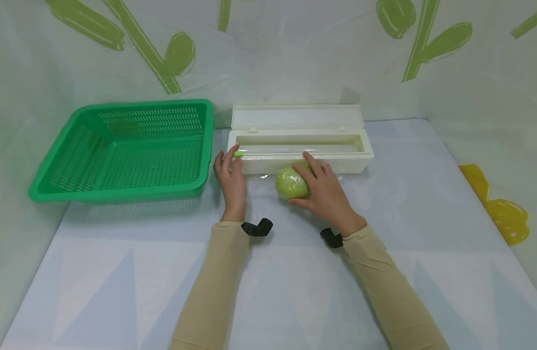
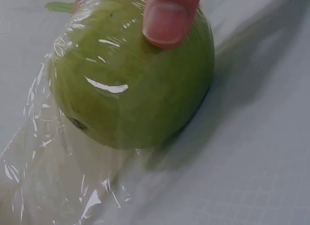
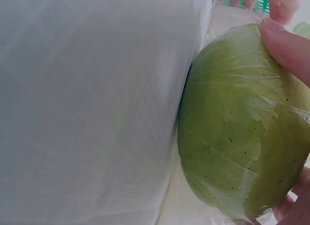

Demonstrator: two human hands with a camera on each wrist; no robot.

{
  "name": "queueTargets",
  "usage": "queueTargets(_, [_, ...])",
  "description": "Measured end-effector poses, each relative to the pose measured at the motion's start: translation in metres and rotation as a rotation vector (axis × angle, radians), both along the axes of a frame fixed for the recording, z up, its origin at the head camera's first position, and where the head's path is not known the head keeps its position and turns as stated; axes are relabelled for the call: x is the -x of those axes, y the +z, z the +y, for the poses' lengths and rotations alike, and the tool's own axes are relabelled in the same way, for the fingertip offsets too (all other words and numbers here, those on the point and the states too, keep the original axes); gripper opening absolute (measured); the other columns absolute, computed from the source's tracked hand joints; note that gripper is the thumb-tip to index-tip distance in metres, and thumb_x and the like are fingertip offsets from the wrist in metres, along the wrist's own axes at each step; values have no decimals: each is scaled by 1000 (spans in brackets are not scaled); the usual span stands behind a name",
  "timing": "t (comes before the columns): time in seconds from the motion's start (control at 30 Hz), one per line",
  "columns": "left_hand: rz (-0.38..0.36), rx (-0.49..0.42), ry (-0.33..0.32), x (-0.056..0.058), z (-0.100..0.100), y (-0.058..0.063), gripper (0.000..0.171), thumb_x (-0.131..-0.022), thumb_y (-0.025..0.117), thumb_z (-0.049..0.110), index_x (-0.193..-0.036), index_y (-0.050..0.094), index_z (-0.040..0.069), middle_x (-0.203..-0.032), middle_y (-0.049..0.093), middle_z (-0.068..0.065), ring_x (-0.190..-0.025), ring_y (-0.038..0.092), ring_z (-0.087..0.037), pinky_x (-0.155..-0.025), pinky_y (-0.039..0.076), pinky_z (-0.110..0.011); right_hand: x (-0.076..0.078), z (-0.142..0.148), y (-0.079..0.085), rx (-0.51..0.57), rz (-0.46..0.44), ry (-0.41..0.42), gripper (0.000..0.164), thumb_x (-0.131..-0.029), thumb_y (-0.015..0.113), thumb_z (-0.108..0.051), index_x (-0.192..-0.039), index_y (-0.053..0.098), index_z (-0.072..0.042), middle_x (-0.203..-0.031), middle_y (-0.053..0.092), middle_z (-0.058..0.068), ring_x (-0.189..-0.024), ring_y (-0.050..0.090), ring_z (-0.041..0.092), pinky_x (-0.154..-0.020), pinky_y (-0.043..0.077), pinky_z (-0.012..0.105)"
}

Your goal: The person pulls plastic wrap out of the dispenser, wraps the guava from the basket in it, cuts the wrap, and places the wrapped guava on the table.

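Observation:
A round, speckled green fruit [image 1: 290,183] wrapped in clear cling film [image 2: 53,172] sits on the table in front of a white cling film box [image 1: 301,165]. My right hand [image 1: 323,194] grips the fruit from its right side, thumb [image 3: 286,48] and fingers curled round it. At the box's left end, my left hand [image 1: 233,184] pinches the small green slide cutter [image 1: 238,153] on the front edge, index finger above and thumb below. Film runs between the box and the fruit. The box lid [image 1: 296,116] is raised at the back.
A green plastic basket [image 1: 203,160] with slotted walls stands left of the box, close to my left hand. A pale patterned cloth covers the table [image 1: 295,291]. Behind the box rises a white sheet [image 1: 286,53] with green leaf prints.

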State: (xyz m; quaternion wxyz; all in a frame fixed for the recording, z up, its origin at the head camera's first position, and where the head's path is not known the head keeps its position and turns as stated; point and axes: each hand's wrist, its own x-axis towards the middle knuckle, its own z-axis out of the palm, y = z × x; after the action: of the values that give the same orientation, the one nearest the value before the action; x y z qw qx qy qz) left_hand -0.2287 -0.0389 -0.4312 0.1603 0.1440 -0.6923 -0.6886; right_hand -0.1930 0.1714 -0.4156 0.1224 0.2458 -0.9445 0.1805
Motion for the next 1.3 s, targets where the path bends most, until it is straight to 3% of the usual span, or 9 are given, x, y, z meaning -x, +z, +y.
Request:
queueTargets(0.57, [17,60,-2,2,3,-1,33,-93,38,18,-112,62,29,-142,17,8,-129,13,-12,-101,18,-32,1,0,-3,19,12,1,82,-63,74,-52,-130,43,-16,-144,21,10,-111,34,32,-89,33,42])
queueTargets(0.83, [40,183,17,3,3,-2,32,-94,37,22,-108,65,25,-142,17,10,-128,11,-15,-101,18,-34,1,-1,-2,20,7,1,82,-63,75,-50,-130,43,-16,-144,21,11,-111,34,33,-89,33,44])
queueTargets(1.13, [62,333,47,6,5,-1,37,-89,34,10,-102,67,19,-144,17,11,-125,14,-16,-100,17,-36,1,-2,-4,27,9,7,82,-63,76,-48,-130,43,-15,-144,21,11,-111,34,33,-89,33,44])
queueTargets(1.3, [59,258,56,9,11,-3,32,-91,35,11,-111,60,14,-142,21,-3,-126,17,-19,-100,17,-35,2,0,-3,29,15,6,82,-63,75,-49,-130,43,-15,-144,21,11,-110,34,33,-89,32,43])
